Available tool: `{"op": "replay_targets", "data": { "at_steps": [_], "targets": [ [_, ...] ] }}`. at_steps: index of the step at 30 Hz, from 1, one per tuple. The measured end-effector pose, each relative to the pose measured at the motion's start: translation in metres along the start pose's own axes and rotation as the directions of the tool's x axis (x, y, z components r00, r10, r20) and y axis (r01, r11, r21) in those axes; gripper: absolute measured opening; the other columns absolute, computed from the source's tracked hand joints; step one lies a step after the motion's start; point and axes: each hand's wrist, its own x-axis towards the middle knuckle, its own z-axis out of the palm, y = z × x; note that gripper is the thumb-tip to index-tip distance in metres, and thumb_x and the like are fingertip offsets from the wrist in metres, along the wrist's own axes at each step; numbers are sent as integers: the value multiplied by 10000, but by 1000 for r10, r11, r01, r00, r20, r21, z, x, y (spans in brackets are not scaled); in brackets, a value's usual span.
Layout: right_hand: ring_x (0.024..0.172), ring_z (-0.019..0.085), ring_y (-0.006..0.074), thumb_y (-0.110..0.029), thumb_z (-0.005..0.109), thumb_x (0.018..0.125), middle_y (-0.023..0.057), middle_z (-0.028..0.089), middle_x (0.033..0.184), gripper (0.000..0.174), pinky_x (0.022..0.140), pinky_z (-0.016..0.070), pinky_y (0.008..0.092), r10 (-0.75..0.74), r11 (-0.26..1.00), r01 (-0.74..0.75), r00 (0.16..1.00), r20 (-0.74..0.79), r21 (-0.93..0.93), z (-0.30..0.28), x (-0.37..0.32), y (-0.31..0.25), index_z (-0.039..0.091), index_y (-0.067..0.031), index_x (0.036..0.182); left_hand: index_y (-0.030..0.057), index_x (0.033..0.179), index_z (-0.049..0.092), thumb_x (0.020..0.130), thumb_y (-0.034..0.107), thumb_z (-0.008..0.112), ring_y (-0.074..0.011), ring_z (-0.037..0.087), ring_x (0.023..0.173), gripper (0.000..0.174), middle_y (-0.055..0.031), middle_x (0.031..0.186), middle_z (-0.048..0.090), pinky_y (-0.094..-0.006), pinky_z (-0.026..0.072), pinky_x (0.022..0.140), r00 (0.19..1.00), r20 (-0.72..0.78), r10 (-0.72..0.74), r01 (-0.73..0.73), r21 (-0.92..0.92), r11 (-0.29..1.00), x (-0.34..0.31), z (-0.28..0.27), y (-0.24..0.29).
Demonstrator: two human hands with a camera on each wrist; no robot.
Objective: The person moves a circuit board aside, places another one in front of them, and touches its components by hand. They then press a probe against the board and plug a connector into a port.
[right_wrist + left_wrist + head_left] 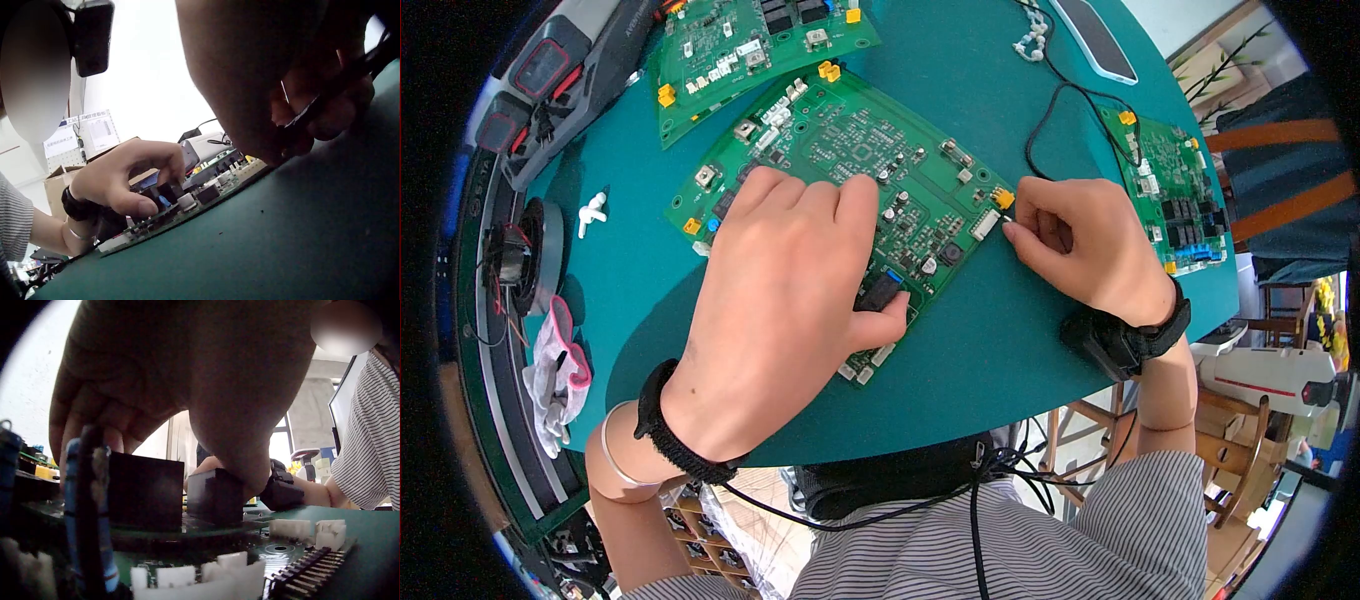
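Note:
A green circuit board (862,150) lies on the teal table with white and yellow connectors along its edges. My left hand (785,265) arches over its near left part and grips it, fingers curled among the black relays and thumb against a black relay (882,290). In the left wrist view, the thumb touches the end relay (215,495). My right hand (1090,245) is at the board's right edge, beside a white connector (986,224) and a yellow terminal (1003,198). Its curled fingers pinch a black cable (325,97); the cable's end is mostly hidden.
Another green board (750,60) lies at the back left, and one more board (1170,190) at the right. A phone (1097,38) rests at the back. Along the left are a white piece (593,213), a glove (556,375) and a black tool case (550,75).

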Motion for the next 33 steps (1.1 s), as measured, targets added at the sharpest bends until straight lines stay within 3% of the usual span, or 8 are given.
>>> {"op": "replay_targets", "data": {
  "at_steps": [6, 8, 18, 20, 33],
  "targets": [
    [577, 609, 338, -150, 718, 850, 136, 569, 607, 190, 521, 443, 428, 30, 999, -30, 1000, -1, 15, 1, 0, 1, 578, -36, 789, -14, 971, 525, 613, 212, 857, -363, 541, 848, 538, -164, 841, 573, -446, 456, 787, 1000, 6, 2, -2, 10, 1000, 0, 0, 0],
    [486, 423, 139, -80, 732, 876, 70, 456, 583, 197, 477, 341, 287, -30, 999, 30, 1000, -9, 37, 3, -1, 4, 579, 17, 801, -13, 967, 524, 614, 213, 856, -363, 542, 848, 535, -164, 838, 573, -447, 456, 787, 1000, 10, 0, 0, 12, 1000, 0, 0, 0],
    [492, 441, 149, -71, 731, 876, 71, 464, 588, 192, 477, 348, 300, -52, 997, 51, 999, 7, 62, 0, 0, 0, 576, 16, 803, -9, 966, 521, 603, 201, 861, -362, 543, 848, 539, -160, 840, 568, -444, 456, 790, 1000, 2, 0, 0, 2, 1000, 0, 0, 0],
    [594, 617, 339, -140, 722, 854, 137, 585, 629, 185, 528, 450, 424, -46, 999, 45, 997, 65, 19, -1, 0, -1, 578, -32, 811, -9, 968, 521, 601, 198, 862, -362, 544, 849, 543, -160, 841, 567, -444, 456, 790, 1000, 3, -2, 2, 0, 1000, 0, 0, 0],
    [610, 616, 339, -150, 728, 855, 131, 592, 650, 186, 547, 460, 422, -106, 994, 102, 991, 81, 44, 1, 0, 1, 581, -40, 826, -23, 1022, 539, 612, 215, 861, -364, 560, 861, 573, -169, 855, 592, -449, 454, 816, 1000, 19, -3, 3, 5, 1000, 0, 0, 0]
  ]
}}
